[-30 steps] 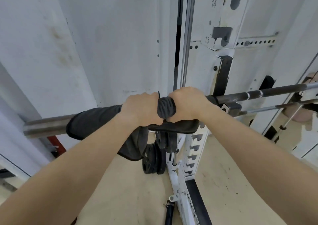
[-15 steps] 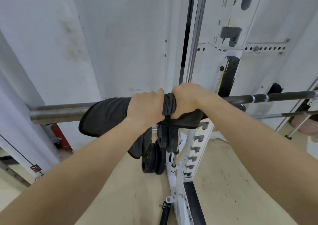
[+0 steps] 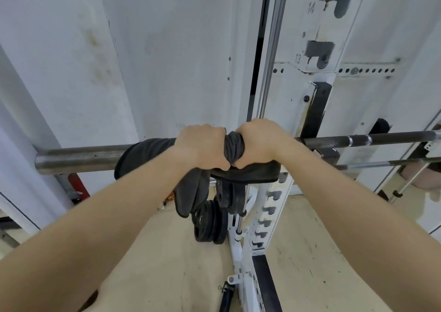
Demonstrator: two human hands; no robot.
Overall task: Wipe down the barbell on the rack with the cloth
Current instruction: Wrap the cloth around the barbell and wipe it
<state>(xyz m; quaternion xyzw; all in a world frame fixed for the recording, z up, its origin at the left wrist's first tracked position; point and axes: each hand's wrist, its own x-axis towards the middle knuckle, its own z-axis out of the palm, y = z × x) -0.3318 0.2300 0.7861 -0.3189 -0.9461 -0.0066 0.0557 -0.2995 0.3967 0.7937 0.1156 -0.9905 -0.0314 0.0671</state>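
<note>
Cloth clamped on barbell by both hands.
The dark cloth (image 3: pixel 235 147) is gripped around the barbell (image 3: pixel 81 158) by the left hand (image 3: pixel 202 145) and right hand (image 3: pixel 259 143), knuckles touching; bare sleeve is left open toward its left end.

Single head-worn wide-angle view, looking forward and down along both bare forearms, close to the horizontal steel barbell (image 3: pixel 81 157) and white perforated rack upright (image 3: pixel 317 80).

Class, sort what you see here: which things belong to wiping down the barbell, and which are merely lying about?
Part of the job:
barbell
dark cloth
left hand
right hand
white rack

Just lying about:
black weight plates
thin second bar
red object by the wall
</note>
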